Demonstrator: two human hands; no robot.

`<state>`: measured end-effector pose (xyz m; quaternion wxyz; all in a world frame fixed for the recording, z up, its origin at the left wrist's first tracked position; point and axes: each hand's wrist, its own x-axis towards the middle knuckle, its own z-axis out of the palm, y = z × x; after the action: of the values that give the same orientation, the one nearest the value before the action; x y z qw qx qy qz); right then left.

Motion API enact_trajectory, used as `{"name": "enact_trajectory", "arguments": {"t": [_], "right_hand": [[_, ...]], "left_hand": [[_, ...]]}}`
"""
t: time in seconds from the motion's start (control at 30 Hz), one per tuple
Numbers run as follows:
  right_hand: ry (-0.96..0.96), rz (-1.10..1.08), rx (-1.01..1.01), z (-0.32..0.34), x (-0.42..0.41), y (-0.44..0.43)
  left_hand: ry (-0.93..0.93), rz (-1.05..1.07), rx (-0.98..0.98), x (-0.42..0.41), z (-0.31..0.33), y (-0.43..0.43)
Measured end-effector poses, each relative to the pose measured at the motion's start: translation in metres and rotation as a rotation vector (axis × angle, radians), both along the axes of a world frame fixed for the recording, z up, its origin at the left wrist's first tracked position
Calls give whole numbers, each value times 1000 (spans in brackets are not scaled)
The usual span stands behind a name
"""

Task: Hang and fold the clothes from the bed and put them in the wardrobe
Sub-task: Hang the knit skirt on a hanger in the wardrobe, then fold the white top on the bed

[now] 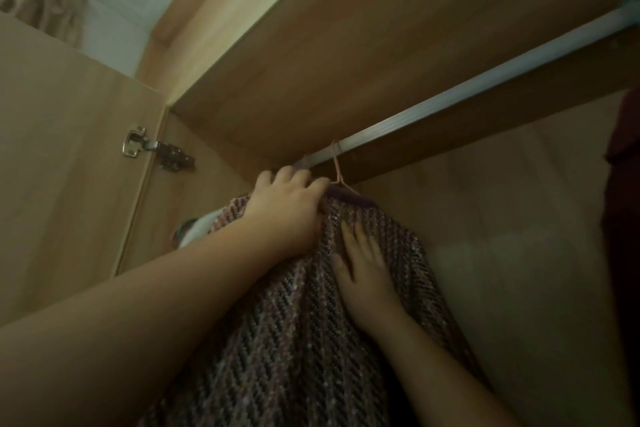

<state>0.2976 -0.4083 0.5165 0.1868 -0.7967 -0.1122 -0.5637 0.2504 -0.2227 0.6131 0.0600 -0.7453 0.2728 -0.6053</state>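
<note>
Nearest was a bare arm (104, 340). In the big wardrobe (346, 45), one woolly top (284, 340) hung from one rail (450, 94). The left hand (287, 211) gripped its top edge. The right hand (363, 274) lay flat on it. One hanger (336, 163) was hooked on, so this piece looked nearly done.

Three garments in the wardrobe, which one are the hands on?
The pink-and-dark knit in the middle, on the hanger: left hand grips its top, right hand lies flat on it. The whitish garment at left and dark red garment at right are untouched.
</note>
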Motion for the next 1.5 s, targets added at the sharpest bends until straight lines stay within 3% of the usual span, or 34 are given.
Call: {"name": "enact_trajectory", "arguments": {"t": [0.1,0.2,0.5,0.73,0.87,1.03,1.23,1.33,1.5], "right_hand": [[37,-121,-57,-29,-13,5],[98,-219,-93,-71,-30,12],[427,-459,-9,-231,-139,50],[543,-700,115,-332,-295,144],[674,-894,151,-382,-398,207],[744,-1146,308,-448,-551,278],[814,-1411,558,-517,-735,387],[801,-1482,583,-538,-812,453],[767,-1682,767,-567,-935,575]], "left_hand": [[145,69,278,-22,-45,3],[259,187,365,-29,-92,21],[318,-10,178,-30,-257,97],[583,-472,119,-105,-419,128],[901,-640,207,-183,-496,140],[1076,-826,392,-306,-550,153],[1029,-1106,758,-485,-605,185],[1030,-1237,950,-577,-628,212],[947,-1485,1137,-724,-659,288]]}}
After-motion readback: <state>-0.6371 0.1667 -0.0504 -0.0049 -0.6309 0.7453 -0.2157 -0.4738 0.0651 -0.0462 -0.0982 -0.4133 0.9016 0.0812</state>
